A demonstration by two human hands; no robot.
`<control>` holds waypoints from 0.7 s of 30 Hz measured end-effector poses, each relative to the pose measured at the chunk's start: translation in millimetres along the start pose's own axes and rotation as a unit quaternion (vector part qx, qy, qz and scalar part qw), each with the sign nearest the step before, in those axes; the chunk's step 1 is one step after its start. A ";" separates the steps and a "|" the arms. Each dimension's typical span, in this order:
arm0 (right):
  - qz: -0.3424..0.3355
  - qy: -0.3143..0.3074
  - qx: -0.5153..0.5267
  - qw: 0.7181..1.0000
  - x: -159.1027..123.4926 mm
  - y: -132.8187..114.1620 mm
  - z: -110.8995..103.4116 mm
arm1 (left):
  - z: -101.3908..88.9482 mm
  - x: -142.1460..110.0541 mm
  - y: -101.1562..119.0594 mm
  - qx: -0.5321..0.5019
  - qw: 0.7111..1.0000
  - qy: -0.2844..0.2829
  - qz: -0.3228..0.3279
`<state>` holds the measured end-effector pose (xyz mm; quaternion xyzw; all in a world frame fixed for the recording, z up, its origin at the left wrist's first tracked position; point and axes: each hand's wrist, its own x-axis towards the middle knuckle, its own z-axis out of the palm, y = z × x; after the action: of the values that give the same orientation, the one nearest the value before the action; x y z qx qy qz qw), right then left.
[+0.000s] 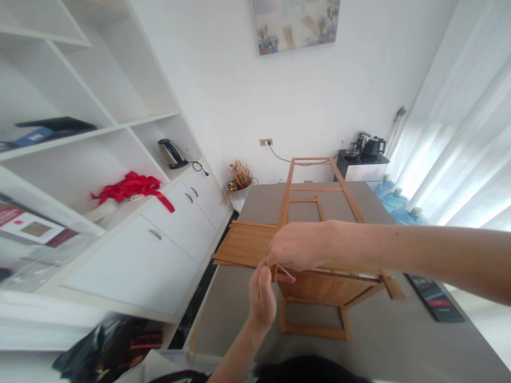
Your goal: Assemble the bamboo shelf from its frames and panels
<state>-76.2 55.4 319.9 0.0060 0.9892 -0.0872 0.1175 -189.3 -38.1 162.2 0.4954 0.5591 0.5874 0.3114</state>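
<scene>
Wooden furniture frame (315,287): we locate this partly built unit on the gray table (227,303), directly in front of us. Its ladder-like section, with two long posts and cross rails, extends toward the far wall; a slatted panel and a small rectangular end frame face the near side.

Our right hand (297,246) reaches in from the right, its forearm crossing above the frame. The palm faces down and the fingers curl downward at the unit's near left corner. Our left hand (262,298) comes up from below, its fingers drawn narrow and their tips meeting the right hand at the same corner. A slim rod (286,273), probably a hex key, juts out beneath the right hand; the overlap hides the grip, so we cannot tell which fingers hold it.

To the left of the frame, we note loose wooden panels (243,243), stacked flat on the table. To the right lies a smartphone (436,299), screen up.

Along the left wall stands a white shelving unit (115,126), which carries a red ribbon (131,187) and an electric kettle (171,154). Beyond the table's right edge, we see blue water bottles (393,201) beside the sheer white curtain (471,133).
</scene>
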 end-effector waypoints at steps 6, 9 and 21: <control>-0.025 -0.004 -0.072 0.997 3.7 -0.6 -3.9 | 0.1 0.7 2.7 0.014 1.000 -0.008 0.002; -0.021 0.008 -0.102 0.995 4.2 -0.6 -2.1 | -0.2 -0.8 2.6 0.015 1.000 0.005 -0.002; 0.018 0.073 -0.080 0.994 -5.1 10.7 4.2 | -0.1 -0.1 -10.8 -0.020 1.000 0.002 -0.020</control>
<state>-69.9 65.3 315.3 0.0203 0.9987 -0.0050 0.0470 -191.4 -36.3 151.7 0.4763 0.5578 0.5932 0.3318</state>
